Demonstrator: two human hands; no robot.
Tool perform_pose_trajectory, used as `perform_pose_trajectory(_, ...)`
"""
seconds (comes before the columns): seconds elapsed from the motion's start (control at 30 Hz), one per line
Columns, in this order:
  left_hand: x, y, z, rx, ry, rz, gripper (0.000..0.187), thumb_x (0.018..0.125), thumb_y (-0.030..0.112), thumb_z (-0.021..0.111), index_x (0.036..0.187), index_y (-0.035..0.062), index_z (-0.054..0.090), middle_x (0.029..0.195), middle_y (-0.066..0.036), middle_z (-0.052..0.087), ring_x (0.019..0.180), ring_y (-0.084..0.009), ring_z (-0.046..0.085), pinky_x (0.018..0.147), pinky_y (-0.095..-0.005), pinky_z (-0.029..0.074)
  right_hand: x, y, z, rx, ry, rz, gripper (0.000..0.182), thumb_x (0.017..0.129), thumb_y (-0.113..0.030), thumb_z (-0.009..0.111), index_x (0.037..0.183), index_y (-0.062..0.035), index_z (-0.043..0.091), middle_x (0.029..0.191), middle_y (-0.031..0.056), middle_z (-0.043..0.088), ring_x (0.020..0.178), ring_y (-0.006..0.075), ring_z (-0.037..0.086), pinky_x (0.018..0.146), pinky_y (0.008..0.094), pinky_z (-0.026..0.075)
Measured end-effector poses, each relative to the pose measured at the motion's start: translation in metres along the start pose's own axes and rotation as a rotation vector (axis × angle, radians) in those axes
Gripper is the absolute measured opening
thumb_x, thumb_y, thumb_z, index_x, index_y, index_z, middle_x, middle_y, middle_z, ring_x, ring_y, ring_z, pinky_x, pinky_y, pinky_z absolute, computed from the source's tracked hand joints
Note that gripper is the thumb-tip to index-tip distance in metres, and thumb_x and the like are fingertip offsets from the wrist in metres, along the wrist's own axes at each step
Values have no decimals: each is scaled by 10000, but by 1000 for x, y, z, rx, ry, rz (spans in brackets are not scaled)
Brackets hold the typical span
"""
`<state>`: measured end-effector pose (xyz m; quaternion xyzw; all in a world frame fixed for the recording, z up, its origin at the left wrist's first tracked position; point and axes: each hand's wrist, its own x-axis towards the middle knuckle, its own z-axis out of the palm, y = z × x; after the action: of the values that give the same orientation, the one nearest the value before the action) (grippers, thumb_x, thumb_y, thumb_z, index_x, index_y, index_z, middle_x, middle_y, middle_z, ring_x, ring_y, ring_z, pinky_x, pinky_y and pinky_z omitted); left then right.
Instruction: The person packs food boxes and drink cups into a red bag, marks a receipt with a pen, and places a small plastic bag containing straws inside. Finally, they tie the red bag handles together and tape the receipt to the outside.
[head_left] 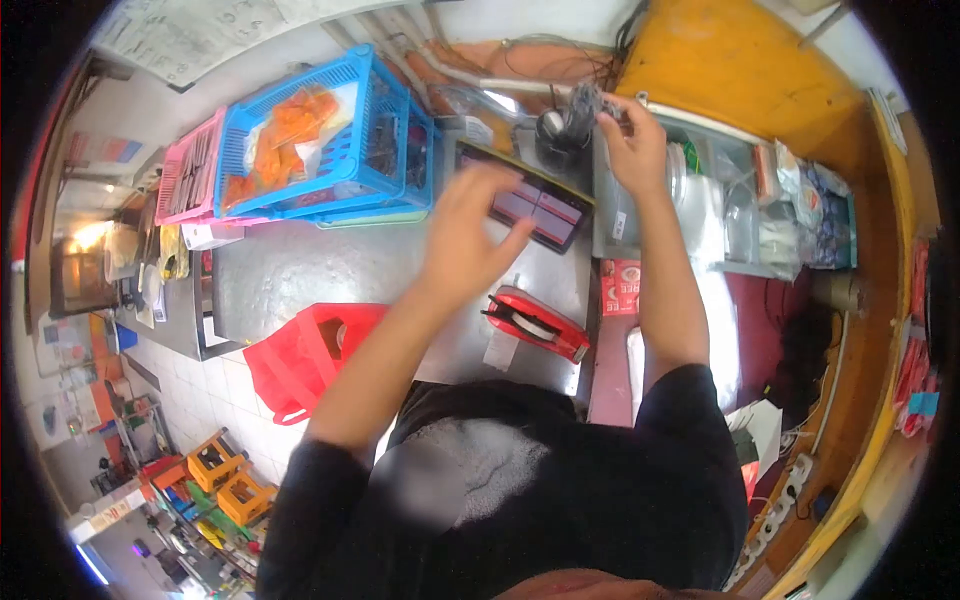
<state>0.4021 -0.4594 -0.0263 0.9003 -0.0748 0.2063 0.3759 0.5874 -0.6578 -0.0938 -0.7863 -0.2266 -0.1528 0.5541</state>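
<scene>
I see the steel counter (300, 270) filling the middle, with a blue basket (330, 140) of orange packets at its far edge. A red bag (310, 355) hangs off the near edge. A dark tablet (540, 205) lies flat ahead, and a red tape dispenser (535, 325) sits nearer me. My left hand (470, 235) hovers above the tablet, fingers spread and holding nothing. My right hand (632, 140) reaches further back, fingers pinched on a tangle of dark cable (580, 105).

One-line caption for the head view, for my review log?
Left hand hovers open above a tablet on a steel counter; right hand grips a dark cable bundle; red tape dispenser lies nearby.
</scene>
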Motion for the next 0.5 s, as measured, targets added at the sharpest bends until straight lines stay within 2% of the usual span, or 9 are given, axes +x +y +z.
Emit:
perform_pose_trajectory(0.07,51,-9,28,110,64,67,601,711,196,857,1215,26,577,1191,-192,624,1163,-348,579,1030,-422,427,-2,-19,-10,-1,4,-44,242,910,-57,689,1148,-14,688,978,58,698,836,83,622,749,233,505)
perform_pose_trajectory(0.1,73,-10,40,91,121,121,629,698,203,866,1223,21,571,1191,-189,628,1159,-342,589,1026,-424,439,-2,-22,-13,66,31,-77,235,894,-78,692,1122,-23,691,1013,132,707,847,183,672,773,290,528)
perform_pose_trajectory(0.13,93,-7,51,69,174,176,657,685,210,875,1231,16,566,1191,-186,632,1154,-335,598,1022,-426,452,-1,-36,-20,109,39,-91,232,901,-79,686,1124,-18,692,1034,129,708,862,179,672,782,292,532)
perform_pose_trajectory(0.2,108,3,60,-148,154,172,684,680,220,889,1238,3,558,1177,-168,649,1131,-310,624,995,-411,482,-5,-68,-33,198,52,-100,227,915,-81,674,1129,-9,694,1076,125,710,893,172,673,800,295,540)
perform_pose_trajectory(0.27,112,25,58,-527,-5,45,684,694,225,898,1236,-13,554,1150,-137,677,1092,-272,656,951,-376,518,-9,-90,-52,507,4,-77,347,919,-107,701,1247,-10,644,1192,126,680,990,173,654,877,307,525)
perform_pose_trajectory(0.3,116,33,61,-710,63,97,548,767,207,860,1181,-13,575,1021,-104,708,925,-221,692,842,-335,555,-8,-101,-64,624,17,-82,388,918,-115,709,1283,-17,624,1219,126,670,1023,176,645,901,309,513)
perform_pose_trajectory(0.37,113,43,42,-1028,21,-160,395,819,151,796,1122,27,576,961,-91,685,891,-231,689,867,-410,568,-9,-102,-82,687,53,-67,589,871,-170,774,1391,-22,541,1351,145,596,1134,186,601,985,327,466)
perform_pose_trajectory(0.43,111,65,13,-1345,39,-364,209,900,168,688,1046,68,576,877,-74,641,836,-227,662,868,-479,575,-19,-98,-106,550,-180,-101,641,831,-172,804,1390,-7,538,1412,160,541,1173,198,585,1012,345,455)
perform_pose_trajectory(0.5,116,68,-6,-1483,49,-383,222,921,220,661,1066,75,578,869,-71,629,839,-227,650,873,-471,568,-32,-114,-116,515,-438,-50,768,745,-227,868,1391,14,530,1479,179,463,1223,225,570,1011,358,463)
